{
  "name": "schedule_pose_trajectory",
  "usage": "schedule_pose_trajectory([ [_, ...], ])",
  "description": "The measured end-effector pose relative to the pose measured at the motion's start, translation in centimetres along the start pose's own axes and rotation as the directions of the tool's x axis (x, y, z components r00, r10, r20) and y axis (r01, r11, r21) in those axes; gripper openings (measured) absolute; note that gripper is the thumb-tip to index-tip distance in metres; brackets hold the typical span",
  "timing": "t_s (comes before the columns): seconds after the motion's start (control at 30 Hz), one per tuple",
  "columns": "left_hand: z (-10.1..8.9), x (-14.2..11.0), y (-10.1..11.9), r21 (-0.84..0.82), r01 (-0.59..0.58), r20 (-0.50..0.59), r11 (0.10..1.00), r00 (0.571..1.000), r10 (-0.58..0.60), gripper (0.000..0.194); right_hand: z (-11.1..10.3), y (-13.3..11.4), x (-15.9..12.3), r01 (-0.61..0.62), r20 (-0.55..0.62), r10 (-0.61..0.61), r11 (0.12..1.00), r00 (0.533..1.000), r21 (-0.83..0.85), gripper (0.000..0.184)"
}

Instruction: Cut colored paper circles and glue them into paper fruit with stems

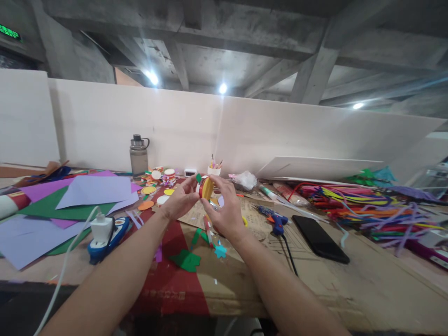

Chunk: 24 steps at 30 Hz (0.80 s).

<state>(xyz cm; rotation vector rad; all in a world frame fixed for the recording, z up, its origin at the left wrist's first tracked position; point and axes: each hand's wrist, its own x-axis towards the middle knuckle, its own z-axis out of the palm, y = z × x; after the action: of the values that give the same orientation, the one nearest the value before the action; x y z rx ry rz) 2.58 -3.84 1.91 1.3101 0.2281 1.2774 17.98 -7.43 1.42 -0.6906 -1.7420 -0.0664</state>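
Note:
A small round craft piece (207, 188), with a yellow face, a red band and some white at its edge, is held upright above the table between both hands. My left hand (182, 198) pinches its left side, near a small green piece (199, 178) at the top. Around its right side curl the fingers of my right hand (226, 205). Below them on the cardboard lie green paper scraps (186, 260), a light-blue star-like cutout (220, 250) and a slim red-and-white item (209, 231). Part of the piece's rim is hidden by my fingers.
A blue glue gun (278, 224) and a black phone (320, 238) lie to the right, before piled colourful strips (367, 205). Coloured paper sheets (87, 196) and a blue power strip (119, 233) are at left. A bottle (139, 158) stands behind.

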Motion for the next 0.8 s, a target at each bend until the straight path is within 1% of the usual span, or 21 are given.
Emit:
schedule_pose_trajectory([
  [0.13,-0.1,0.0,-0.1,-0.001,0.001,0.012,1.000,1.000,-0.001,0.059,0.0,0.0,0.0,-0.002,-0.006,0.002,1.000,1.000,0.007,0.053],
  [0.33,-0.1,0.0,-0.2,-0.034,0.029,-0.002,0.999,1.000,-0.029,0.062,0.1,0.0,0.0,-0.009,-0.009,0.009,1.000,1.000,0.003,0.052],
  [0.53,-0.1,-0.1,-0.3,-0.044,0.040,0.022,0.998,0.999,-0.039,0.056,0.1,-0.1,0.0,-0.042,-0.010,0.042,0.999,0.999,0.019,0.049],
  [0.63,-0.4,0.0,-0.6,-0.077,0.062,-0.006,0.995,0.998,-0.062,0.052,0.0,-0.1,0.0,-0.081,0.002,0.081,0.996,0.997,0.045,0.049],
  [0.7,-0.5,0.1,-0.8,-0.120,0.083,-0.037,0.989,0.995,-0.088,0.045,-0.2,0.0,0.1,-0.123,0.001,0.123,0.990,0.992,0.076,0.048],
  [0.8,-0.6,0.5,-1.0,-0.198,0.127,-0.131,0.972,0.979,-0.155,0.035,-0.4,0.5,0.3,-0.207,-0.033,0.212,0.971,0.977,0.121,0.040],
])
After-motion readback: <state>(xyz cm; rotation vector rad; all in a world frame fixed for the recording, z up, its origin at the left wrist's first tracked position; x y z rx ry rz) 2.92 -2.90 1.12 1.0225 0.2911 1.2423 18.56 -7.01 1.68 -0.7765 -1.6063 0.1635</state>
